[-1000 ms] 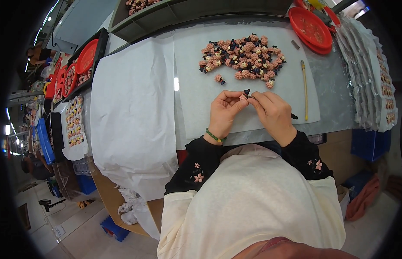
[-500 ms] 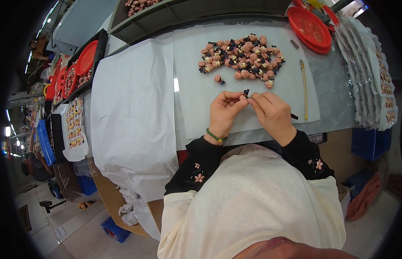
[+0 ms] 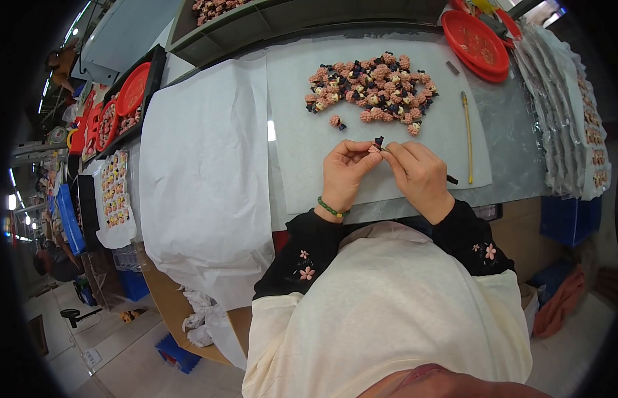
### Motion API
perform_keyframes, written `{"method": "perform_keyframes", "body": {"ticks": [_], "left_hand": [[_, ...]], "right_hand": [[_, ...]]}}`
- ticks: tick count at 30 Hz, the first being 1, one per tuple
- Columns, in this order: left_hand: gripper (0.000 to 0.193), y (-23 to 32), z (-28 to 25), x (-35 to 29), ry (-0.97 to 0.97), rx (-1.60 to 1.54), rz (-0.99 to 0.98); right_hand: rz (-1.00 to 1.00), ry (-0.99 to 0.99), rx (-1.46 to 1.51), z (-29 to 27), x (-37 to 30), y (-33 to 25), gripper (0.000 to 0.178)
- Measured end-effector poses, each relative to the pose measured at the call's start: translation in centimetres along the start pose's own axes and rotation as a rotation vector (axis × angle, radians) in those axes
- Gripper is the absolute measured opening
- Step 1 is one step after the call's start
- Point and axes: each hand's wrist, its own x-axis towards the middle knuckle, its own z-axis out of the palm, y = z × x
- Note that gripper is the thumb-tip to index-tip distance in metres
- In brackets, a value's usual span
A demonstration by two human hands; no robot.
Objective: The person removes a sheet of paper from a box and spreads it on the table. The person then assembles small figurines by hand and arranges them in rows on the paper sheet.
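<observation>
Pinched in my left hand (image 3: 345, 171) is a small figurine (image 3: 379, 142), its pink curly part down and its dark part up. My right hand (image 3: 418, 174) closes round a thin tool (image 3: 452, 179); its dark end sticks out behind the hand, and its tip meets the figurine. What kind of tool it is, my fingers hide. Both hands work close together above white paper (image 3: 302, 179). Beyond them lies a heap of similar figurines (image 3: 379, 89) in pink, navy and cream. One figurine (image 3: 336, 122) lies apart, in front of the heap.
To the right lie a thin yellow brush-like stick (image 3: 468, 139) and a small grey block (image 3: 452, 67). Red dishes (image 3: 478, 40) stand at the back right, beside stacked trays of figurines (image 3: 554, 106). A grey-green crate (image 3: 309, 26) borders the far edge. White sheets (image 3: 203, 166) cover the left.
My hands and the figurine stay almost in place. At the far left, a person in the background has shifted slightly.
</observation>
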Motion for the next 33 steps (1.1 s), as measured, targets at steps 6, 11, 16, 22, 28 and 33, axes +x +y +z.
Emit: {"method": "perform_keyframes", "body": {"ticks": [6,11,16,22,28,33], "left_hand": [[0.019,0.04,0.00,-0.06,-0.003,0.028,-0.002],[0.019,-0.01,0.05,-0.03,0.008,0.025,0.005],[0.020,0.14,0.17,-0.03,0.012,0.046,0.011],[0.020,0.02,0.15,-0.09,0.015,0.035,-0.002],[0.020,0.19,0.19,-0.17,0.020,0.048,0.009],[0.020,0.20,0.26,-0.15,0.014,0.044,0.011]], "right_hand": [[0.001,-0.013,-0.027,-0.18,0.02,0.02,0.009],[-0.030,-0.051,-0.045,-0.34,0.09,0.27,0.009],[-0.024,-0.003,-0.037,-0.01,0.01,0.19,0.009],[-0.033,-0.037,-0.048,-0.25,-0.03,0.18,0.009],[-0.027,-0.014,-0.041,-0.11,-0.04,0.16,0.008],[-0.022,-0.006,-0.041,-0.17,-0.08,-0.01,0.009]]}}
